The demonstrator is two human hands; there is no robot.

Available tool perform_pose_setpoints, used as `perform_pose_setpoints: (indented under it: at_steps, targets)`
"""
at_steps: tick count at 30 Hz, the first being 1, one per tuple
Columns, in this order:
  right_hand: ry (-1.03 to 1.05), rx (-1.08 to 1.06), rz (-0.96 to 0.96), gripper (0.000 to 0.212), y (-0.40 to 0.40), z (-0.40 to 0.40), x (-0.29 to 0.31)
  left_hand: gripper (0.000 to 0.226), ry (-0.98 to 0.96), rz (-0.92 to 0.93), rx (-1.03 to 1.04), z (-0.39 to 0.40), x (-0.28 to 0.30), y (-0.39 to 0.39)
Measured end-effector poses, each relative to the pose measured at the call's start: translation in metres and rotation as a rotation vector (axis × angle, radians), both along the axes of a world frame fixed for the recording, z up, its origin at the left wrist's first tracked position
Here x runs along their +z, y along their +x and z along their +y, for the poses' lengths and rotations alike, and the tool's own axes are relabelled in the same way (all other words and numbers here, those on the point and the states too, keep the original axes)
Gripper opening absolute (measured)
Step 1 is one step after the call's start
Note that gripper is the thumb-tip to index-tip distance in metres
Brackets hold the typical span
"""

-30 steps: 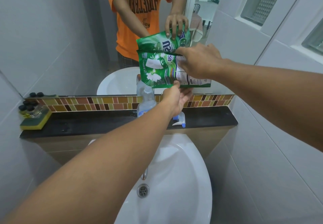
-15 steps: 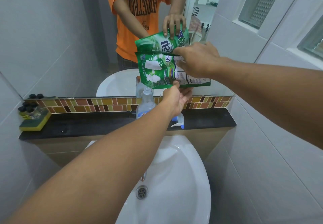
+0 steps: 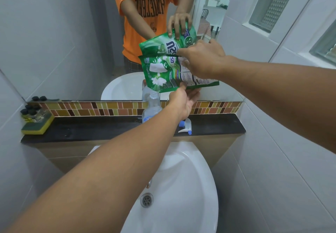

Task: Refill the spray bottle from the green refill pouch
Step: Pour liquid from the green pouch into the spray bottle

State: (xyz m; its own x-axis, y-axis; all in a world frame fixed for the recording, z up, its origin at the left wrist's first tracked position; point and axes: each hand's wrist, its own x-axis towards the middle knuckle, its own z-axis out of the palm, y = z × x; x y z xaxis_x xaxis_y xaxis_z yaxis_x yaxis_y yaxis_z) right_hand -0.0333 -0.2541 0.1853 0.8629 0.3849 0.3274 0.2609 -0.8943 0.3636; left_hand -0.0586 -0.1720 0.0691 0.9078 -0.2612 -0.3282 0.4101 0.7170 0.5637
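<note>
The green refill pouch is held tilted over the black ledge, its lower left corner just above the neck of the clear spray bottle. The bottle stands upright on the ledge with its top off. My right hand grips the pouch at its upper right side. My left hand supports the pouch from below, fingers on its bottom edge. The white and blue spray head lies on the ledge to the right of the bottle, partly hidden by my left arm.
The black ledge runs below a mirror and a mosaic tile strip. A yellow-green sponge with small dark-capped bottles sits at its left end. A white washbasin with a drain lies below. Tiled walls close in on both sides.
The pouch and both hands have stayed almost still over the bottle; only the view has shifted slightly.
</note>
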Motion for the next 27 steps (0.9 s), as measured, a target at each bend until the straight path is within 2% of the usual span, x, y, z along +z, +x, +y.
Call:
perform_pose_setpoints:
  at_steps: [9,27]
  targets:
    - [-0.052,0.026,-0.005,0.024,0.003,0.004,0.007,0.028,-0.008,0.001,0.01,-0.002,0.004,0.004]
    - [-0.149,0.077,-0.028,0.01,0.006,0.017,0.016,0.032,-0.05,0.02,0.038,0.0,0.013,0.006]
